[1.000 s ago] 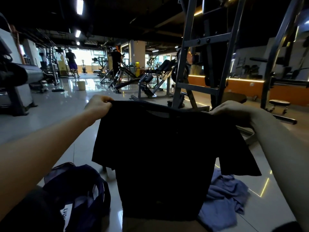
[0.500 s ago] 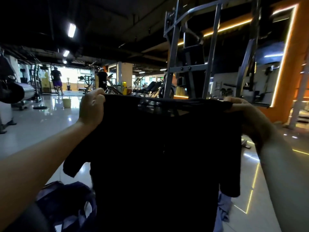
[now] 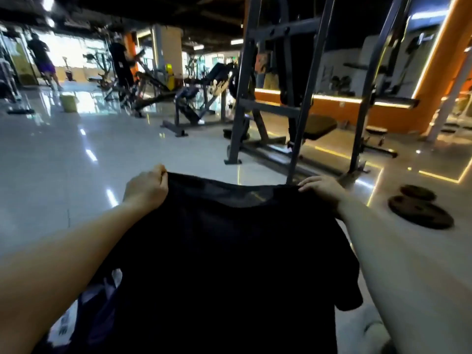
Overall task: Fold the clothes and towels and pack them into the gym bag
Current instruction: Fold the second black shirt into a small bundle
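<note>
Left hand [image 3: 145, 187] and right hand [image 3: 320, 191] each grip a top corner of the black shirt [image 3: 229, 264], holding it up.
Left is fisted round the fabric and right's fingers curl over the edge. Shirt hangs spread between them, one sleeve dangling lower right. Gym bag [image 3: 99, 310] sits on the floor low left, mostly hidden behind shirt and left forearm; contents not visible. Two weight plates [image 3: 421, 210] lie right of the right hand. Steel rack [image 3: 268, 106] stands beyond.
</note>
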A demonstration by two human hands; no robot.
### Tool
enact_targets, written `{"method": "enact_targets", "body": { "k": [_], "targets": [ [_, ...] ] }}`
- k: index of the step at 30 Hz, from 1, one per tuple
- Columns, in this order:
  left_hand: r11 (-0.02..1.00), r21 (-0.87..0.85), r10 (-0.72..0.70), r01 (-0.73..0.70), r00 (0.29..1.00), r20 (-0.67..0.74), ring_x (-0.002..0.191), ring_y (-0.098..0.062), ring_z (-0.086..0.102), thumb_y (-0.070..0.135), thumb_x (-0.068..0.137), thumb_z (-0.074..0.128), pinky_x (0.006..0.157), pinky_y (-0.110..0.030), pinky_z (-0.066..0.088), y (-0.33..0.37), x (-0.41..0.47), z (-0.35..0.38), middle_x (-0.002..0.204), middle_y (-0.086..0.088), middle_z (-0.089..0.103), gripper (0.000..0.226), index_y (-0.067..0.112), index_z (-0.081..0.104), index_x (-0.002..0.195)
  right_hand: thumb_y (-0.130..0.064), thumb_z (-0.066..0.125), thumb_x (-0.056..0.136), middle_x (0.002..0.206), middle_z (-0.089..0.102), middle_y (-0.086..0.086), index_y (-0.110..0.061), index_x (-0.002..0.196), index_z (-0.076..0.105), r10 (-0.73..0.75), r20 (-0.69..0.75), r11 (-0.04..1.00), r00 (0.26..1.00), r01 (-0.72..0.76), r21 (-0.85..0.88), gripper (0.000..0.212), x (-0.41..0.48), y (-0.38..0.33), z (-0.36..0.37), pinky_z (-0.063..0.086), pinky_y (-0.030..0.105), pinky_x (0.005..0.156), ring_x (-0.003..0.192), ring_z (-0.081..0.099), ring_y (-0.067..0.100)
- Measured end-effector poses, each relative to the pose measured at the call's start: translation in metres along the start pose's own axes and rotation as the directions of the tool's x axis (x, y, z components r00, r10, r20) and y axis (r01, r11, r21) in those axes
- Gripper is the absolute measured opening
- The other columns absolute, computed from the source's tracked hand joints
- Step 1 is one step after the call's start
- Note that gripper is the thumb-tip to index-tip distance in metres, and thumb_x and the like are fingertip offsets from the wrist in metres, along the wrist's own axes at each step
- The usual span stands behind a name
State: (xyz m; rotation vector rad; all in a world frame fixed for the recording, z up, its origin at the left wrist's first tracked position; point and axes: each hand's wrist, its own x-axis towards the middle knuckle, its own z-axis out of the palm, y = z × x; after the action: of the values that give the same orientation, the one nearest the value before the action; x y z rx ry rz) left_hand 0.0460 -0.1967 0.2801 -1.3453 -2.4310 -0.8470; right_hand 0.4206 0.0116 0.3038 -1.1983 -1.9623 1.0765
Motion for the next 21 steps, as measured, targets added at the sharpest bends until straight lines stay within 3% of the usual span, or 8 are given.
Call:
{"method": "enact_targets", "body": {
  "k": [4, 6, 8, 12, 16, 21],
  "targets": [
    [0.994, 0.098, -0.067, 0.043, 0.964, 0.257, 0.098, -0.036, 0.063, 0.033, 0.105, 0.041, 0.076, -0.039, 0.042, -0.043, -0.019, 0.094, 0.108, -0.014, 0.068, 0.020, 0.020, 0.057, 0.109, -0.007, 0.071, 0.090, 0.087, 0.063, 0.007, -0.002, 0.100, 0.074, 0.075, 0.045, 0.958, 0.996, -0.059, -0.280, 0.011, 0.028, 0.097, 0.063, 0.037, 0.007, 0.057, 0.085, 0.056, 0.016],
    [0.991, 0.122, -0.087, 0.047, 0.930, 0.357, 0.104, -0.034, 0.062, 0.033, 0.104, 0.044, 0.076, -0.036, 0.040, -0.057, -0.028, 0.130, 0.113, -0.009, 0.067, 0.020, 0.021, 0.059, 0.110, -0.006, 0.070, 0.089, 0.078, 0.062, 0.005, -0.007, 0.088, 0.072, 0.075, 0.059, 0.932, 0.995, -0.049, -0.358, 0.003, 0.037, 0.140, 0.087, 0.039, 0.017, 0.057, 0.079, 0.056, 0.019],
    [0.990, 0.134, -0.093, 0.040, 0.903, 0.420, 0.103, -0.033, 0.062, 0.032, 0.104, 0.046, 0.075, -0.035, 0.039, -0.071, -0.035, 0.163, 0.114, -0.009, 0.067, 0.019, 0.020, 0.059, 0.109, -0.011, 0.068, 0.088, 0.071, 0.062, 0.001, -0.018, 0.072, 0.063, 0.092, 0.101, 0.908, 0.991, -0.042, -0.416, 0.019, 0.047, 0.178, 0.110, 0.039, 0.028, 0.062, 0.075, 0.058, 0.021],
    [0.991, 0.133, -0.071, 0.001, 0.852, 0.520, 0.095, -0.031, 0.062, 0.031, 0.105, 0.042, 0.075, -0.039, 0.045, -0.098, -0.045, 0.216, 0.113, -0.007, 0.067, 0.015, 0.023, 0.053, 0.110, -0.018, 0.065, 0.089, 0.076, 0.067, 0.006, -0.017, 0.077, 0.062, 0.164, 0.184, 0.859, 0.969, -0.049, -0.509, 0.012, 0.060, 0.229, 0.145, 0.047, 0.037, 0.066, 0.075, 0.062, 0.029],
    [0.989, 0.146, -0.068, -0.011, 0.848, 0.525, 0.083, -0.033, 0.062, 0.030, 0.104, 0.037, 0.074, -0.043, 0.049, -0.124, -0.048, 0.252, 0.102, -0.009, 0.069, 0.007, 0.028, 0.043, 0.107, -0.024, 0.059, 0.093, 0.079, 0.066, -0.001, -0.026, 0.080, 0.056, 0.184, 0.214, 0.824, 0.959, -0.031, -0.566, 0.014, 0.071, 0.251, 0.169, 0.052, 0.041, 0.067, 0.077, 0.062, 0.028],
    [0.982, 0.188, -0.077, -0.012, 0.886, 0.458, 0.081, -0.037, 0.065, 0.032, 0.105, 0.039, 0.066, -0.041, 0.045, -0.143, -0.031, 0.296, 0.095, -0.015, 0.071, 0.017, 0.021, 0.050, 0.111, -0.022, 0.053, 0.098, 0.093, 0.070, 0.014, -0.016, 0.091, 0.055, 0.078, 0.140, 0.778, 0.987, 0.028, -0.627, 0.008, 0.108, 0.263, 0.198, 0.040, 0.039, 0.065, 0.087, 0.062, 0.040]
  ]
}}
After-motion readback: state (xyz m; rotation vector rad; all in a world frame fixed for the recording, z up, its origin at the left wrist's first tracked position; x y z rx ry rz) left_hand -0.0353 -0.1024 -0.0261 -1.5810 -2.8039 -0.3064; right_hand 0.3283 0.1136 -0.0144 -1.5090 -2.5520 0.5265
